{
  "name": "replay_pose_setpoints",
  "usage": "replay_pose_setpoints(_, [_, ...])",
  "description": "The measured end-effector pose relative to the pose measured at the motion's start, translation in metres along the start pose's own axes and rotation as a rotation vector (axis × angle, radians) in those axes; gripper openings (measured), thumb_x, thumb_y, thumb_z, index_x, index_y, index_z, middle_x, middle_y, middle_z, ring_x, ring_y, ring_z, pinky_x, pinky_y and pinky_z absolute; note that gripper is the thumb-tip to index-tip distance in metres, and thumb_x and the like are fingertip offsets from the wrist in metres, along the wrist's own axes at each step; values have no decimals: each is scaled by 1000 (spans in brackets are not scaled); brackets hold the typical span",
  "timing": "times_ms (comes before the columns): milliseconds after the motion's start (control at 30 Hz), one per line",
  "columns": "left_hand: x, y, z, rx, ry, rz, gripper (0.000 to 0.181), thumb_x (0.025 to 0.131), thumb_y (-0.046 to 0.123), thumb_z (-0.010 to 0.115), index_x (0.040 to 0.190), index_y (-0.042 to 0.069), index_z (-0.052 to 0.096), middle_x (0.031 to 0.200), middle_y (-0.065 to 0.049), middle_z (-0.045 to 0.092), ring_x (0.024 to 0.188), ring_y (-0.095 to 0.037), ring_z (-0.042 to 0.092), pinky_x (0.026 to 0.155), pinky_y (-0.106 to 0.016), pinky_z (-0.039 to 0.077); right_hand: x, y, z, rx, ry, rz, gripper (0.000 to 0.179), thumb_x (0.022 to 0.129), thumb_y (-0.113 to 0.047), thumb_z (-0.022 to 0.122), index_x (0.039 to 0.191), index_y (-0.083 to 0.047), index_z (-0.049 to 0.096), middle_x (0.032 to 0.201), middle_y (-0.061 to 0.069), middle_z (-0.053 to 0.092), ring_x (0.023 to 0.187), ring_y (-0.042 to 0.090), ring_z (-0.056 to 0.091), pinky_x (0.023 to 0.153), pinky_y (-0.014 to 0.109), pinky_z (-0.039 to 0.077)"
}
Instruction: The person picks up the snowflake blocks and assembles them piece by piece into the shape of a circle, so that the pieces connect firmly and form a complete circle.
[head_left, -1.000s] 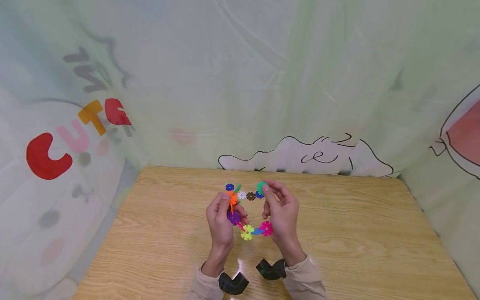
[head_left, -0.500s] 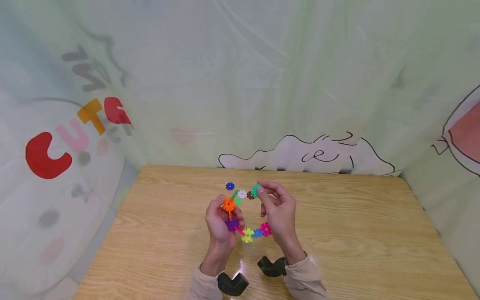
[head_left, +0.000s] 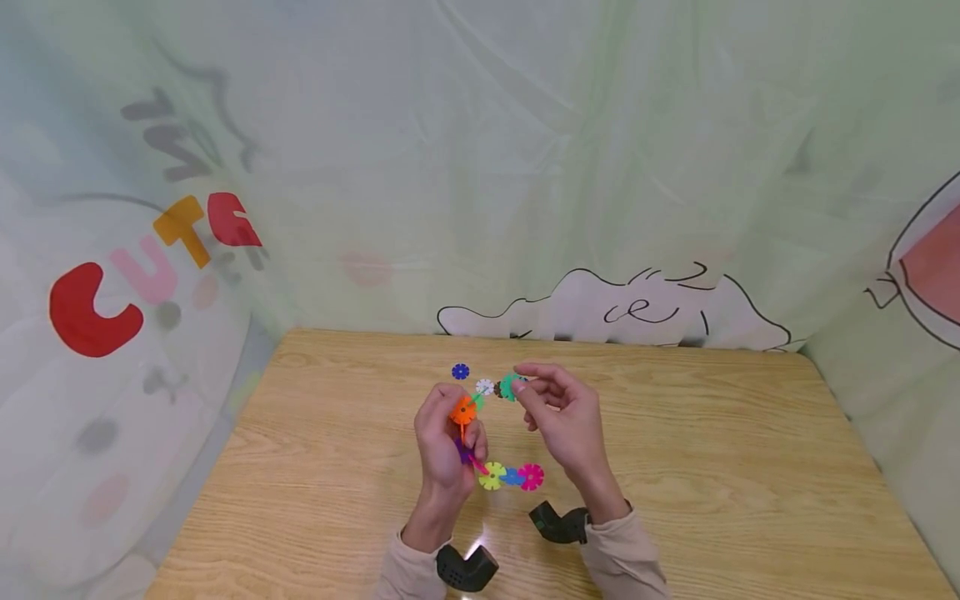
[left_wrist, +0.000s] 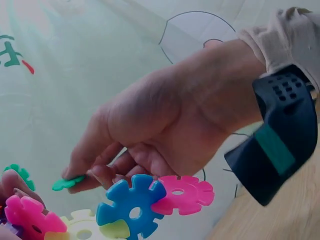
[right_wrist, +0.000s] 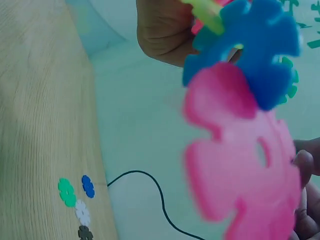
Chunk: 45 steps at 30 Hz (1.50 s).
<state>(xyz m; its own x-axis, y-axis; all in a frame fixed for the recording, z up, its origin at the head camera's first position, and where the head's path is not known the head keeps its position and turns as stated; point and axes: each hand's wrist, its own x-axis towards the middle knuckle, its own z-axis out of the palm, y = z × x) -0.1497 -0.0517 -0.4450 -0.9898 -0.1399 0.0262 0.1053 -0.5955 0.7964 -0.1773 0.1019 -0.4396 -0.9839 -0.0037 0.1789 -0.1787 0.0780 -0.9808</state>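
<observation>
My left hand [head_left: 437, 446] grips a chain of interlocking snowflake discs near its orange disc [head_left: 462, 409]. From that hand the chain runs through purple, pink, yellow [head_left: 492, 476] and blue [left_wrist: 135, 207] discs to a pink end disc [head_left: 531, 477]. A thin green disc, seen edge-on, slots into the orange one at the upper end. My right hand [head_left: 567, 421] pinches a single green disc [left_wrist: 68, 182] between thumb and index finger, to the right of the chain's upper end and apart from it. Close to the right wrist camera, the pink end disc hides part of that hand.
Loose discs lie on the wooden table [head_left: 712, 458] beyond the hands: a dark blue one [head_left: 461, 372], a white one [head_left: 484, 387], a light green one [right_wrist: 66, 192] and a brown one [right_wrist: 85, 233]. A printed curtain [head_left: 525, 167] stands behind the table and at its sides.
My right hand has brought the green disc slightly left and down, toward the chain's orange end. The chain's pink end has dropped a little, and the right hand now shows clear of it.
</observation>
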Motion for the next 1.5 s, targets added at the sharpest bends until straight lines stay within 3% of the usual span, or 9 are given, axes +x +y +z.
replay_pose_setpoints(200, [-1,1,2,19,-33,33,14,98,4,51,87,13,50,48,9,41,35,-4,43,34,-18,37,-3,-6,1,43,-19,24,18,99,-9,75,115,0,76,85,0,74,72,16,70,60,28,62])
replay_pose_setpoints(333, [-1,2,2,19,-42,31,15,96,2,52,85,12,50,47,8,42,35,-5,43,34,-18,38,-5,-9,3,75,-42,25,19,99,-5,73,116,4,74,87,0,74,76,14,73,64,30,64])
replay_pose_setpoints(633, [0,4,-2,74,-85,43,14,99,3,50,88,10,53,56,3,65,34,-5,50,32,-18,39,-8,-10,3,139,-88,-6,16,98,2,71,113,9,71,91,-1,76,78,13,76,71,33,67])
replay_pose_setpoints(833, [0,4,-4,78,-135,55,19,103,2,48,87,10,53,58,3,67,35,-4,51,32,-18,39,-8,-10,1,162,-129,-47,12,98,5,70,107,12,69,91,-3,75,76,11,75,74,32,67])
replay_pose_setpoints(1067, [1,6,-7,69,-174,42,25,104,-1,43,83,12,50,57,4,67,35,-4,52,32,-18,39,-8,-10,-1,166,-159,-72,10,97,4,72,102,12,69,92,-1,76,76,12,76,75,34,68])
replay_pose_setpoints(1367, [3,8,-9,92,-180,-9,25,102,-2,44,82,12,51,56,4,65,34,-4,51,31,-19,38,-7,-9,-5,132,-178,-80,10,96,3,74,101,11,73,92,-4,77,76,12,76,76,34,68])
replay_pose_setpoints(1500, [3,9,-10,114,-194,-39,24,101,-1,45,82,11,51,55,4,64,34,-4,50,31,-20,38,-7,-9,-10,113,-195,-88,10,96,3,75,102,10,74,93,3,78,77,13,77,77,34,68])
